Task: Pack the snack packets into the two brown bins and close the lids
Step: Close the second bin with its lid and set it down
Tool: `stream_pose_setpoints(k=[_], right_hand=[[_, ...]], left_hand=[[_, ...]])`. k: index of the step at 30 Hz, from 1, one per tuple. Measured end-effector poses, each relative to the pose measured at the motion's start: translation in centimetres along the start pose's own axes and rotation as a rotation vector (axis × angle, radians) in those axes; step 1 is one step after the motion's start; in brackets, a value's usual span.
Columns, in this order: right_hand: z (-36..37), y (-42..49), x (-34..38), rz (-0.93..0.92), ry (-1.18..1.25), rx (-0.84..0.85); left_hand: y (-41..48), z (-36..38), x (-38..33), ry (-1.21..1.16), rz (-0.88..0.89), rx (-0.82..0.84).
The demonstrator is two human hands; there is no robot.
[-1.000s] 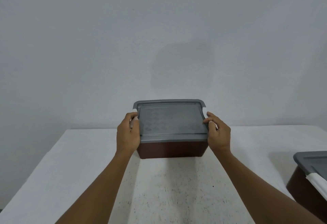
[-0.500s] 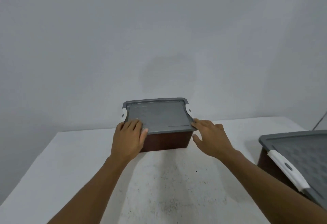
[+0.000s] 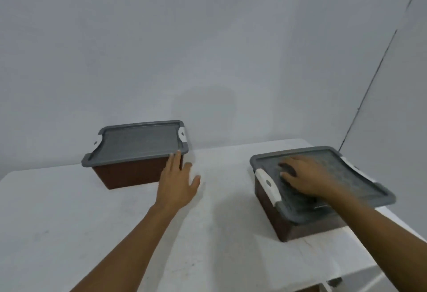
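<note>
Two brown bins stand on the white table [image 3: 69,222], each with a grey lid on top and white side latches. The left bin [image 3: 129,172] sits toward the back, its lid [image 3: 138,141] flat. My left hand [image 3: 178,181] is open beside the bin's front right corner, fingertips near the lid's edge, holding nothing. The right bin [image 3: 300,224] sits at the table's right edge. My right hand [image 3: 307,177] lies flat, fingers spread, on its lid [image 3: 335,176]. No snack packets are visible.
A plain grey wall rises behind the table, with a corner line at the far right. The table's right edge runs just past the right bin, and a dark object [image 3: 332,283] shows below it.
The view has swung right, bringing the right bin fully into sight. My right hand left the left bin and landed on the right bin's lid. My left hand slid off the left lid to its corner.
</note>
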State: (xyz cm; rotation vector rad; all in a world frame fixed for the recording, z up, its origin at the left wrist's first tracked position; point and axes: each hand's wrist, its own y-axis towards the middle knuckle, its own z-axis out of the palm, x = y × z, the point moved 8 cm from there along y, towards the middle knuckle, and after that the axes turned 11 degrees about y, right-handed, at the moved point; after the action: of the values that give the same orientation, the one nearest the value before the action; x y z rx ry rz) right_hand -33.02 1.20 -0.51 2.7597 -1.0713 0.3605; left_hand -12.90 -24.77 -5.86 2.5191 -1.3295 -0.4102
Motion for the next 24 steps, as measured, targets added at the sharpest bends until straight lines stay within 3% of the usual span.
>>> stream_pose_setpoints(k=[4,8,10,12,20,24], right_hand=[[-1.3,-2.9,-7.5,-0.006,0.004,0.029],[-3.4,-4.2,-14.9,0.249,-0.085,-0.077],[-3.6,-4.1,-17.4,0.350,0.062,-0.063],[-3.4,-3.5,-17.7,0.337,0.222,-0.034],[-1.0,-2.3,-12.0,0.115,0.354,-0.047],[0.6,-1.9,-9.8,0.106,0.758,-0.115]], left_hand=[[-0.1,1.2,-11.2,-0.260,-0.007,0.196],[-0.6,1.9,-18.4,-0.730,-0.255,0.357],[-1.0,2.2,-19.4,-0.812,-0.334,0.349],[-1.5,2.4,-19.2,-0.888,-0.390,0.333],[-3.7,0.0,-10.2,-0.870,-0.549,0.181],[-6.0,-1.1,-6.1,-1.073,-0.653,0.092]])
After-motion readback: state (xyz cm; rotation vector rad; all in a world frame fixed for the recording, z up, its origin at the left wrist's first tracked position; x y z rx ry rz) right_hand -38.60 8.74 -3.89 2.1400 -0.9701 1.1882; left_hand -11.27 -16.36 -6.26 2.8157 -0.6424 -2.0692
